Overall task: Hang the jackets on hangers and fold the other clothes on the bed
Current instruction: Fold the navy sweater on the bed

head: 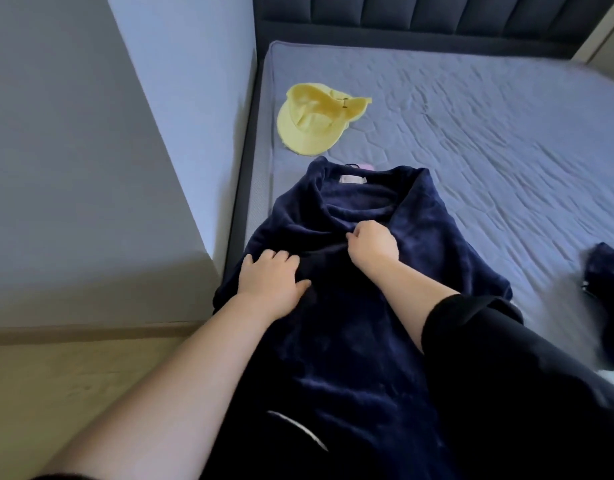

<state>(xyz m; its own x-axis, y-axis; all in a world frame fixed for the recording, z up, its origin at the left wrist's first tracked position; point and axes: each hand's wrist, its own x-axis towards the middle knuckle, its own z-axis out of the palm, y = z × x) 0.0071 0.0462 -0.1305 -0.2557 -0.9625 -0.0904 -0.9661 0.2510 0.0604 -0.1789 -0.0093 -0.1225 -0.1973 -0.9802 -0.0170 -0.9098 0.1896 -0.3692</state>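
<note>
The navy fleece top (350,209) lay spread along the bed (471,133) near its left edge, the left hand (270,282) pressing flat with straight fingers (281,258) to pin it while the right hand (371,242) pinched a fold below the neckline, apparently to pull it smooth.

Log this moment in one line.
navy garment: on bed; left hand: flat on it; right hand: pinching its front; yellow cap: beyond collar

The top (350,323) is deep navy with a pale label (353,179) — the cap (309,126) plain yellow. The sheet (489,133) is blue-grey, quilted in wavy lines; the headboard (437,19) dark navy, the sleeve (489,358) black, the wall (73,133) grey, the floor (56,375) beige.
</note>
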